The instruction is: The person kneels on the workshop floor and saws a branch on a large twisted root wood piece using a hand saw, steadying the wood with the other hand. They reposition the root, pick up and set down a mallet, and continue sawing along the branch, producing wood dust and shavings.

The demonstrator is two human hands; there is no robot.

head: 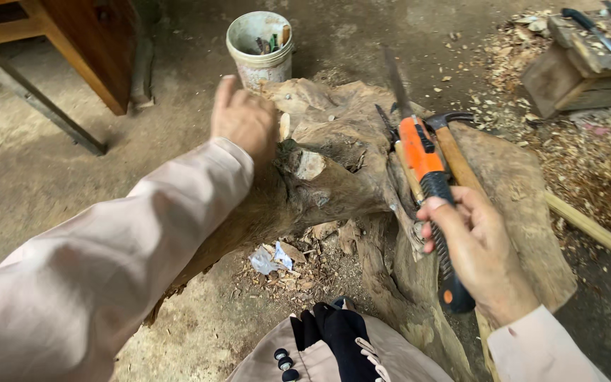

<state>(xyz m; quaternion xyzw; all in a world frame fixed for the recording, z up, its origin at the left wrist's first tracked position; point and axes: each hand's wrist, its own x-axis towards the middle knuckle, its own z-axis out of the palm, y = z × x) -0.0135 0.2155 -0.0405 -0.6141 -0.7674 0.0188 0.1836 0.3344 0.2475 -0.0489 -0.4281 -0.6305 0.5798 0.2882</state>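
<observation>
- A person looks down at a large gnarled tree root [334, 170] lying on a dusty concrete floor [51, 177].
- The left hand [244, 120] rests on the top of the root, fingers curled over the wood, bracing it; it holds nothing else.
- The right hand [479, 247] is closed around the orange-and-black handle of a folding saw [426, 170], whose thin blade points up and away over the root.
- A claw hammer [454, 145] lies on the root just beside the saw.
- A white bucket [259, 46] of tools stands behind the root; wood chips [588, 163] litter the right side.
- Risk, as a judgement: the bracing hand sits near the blade's line, so a slip on the uneven wood could cut it; the saw might also knock the hammer off.
</observation>
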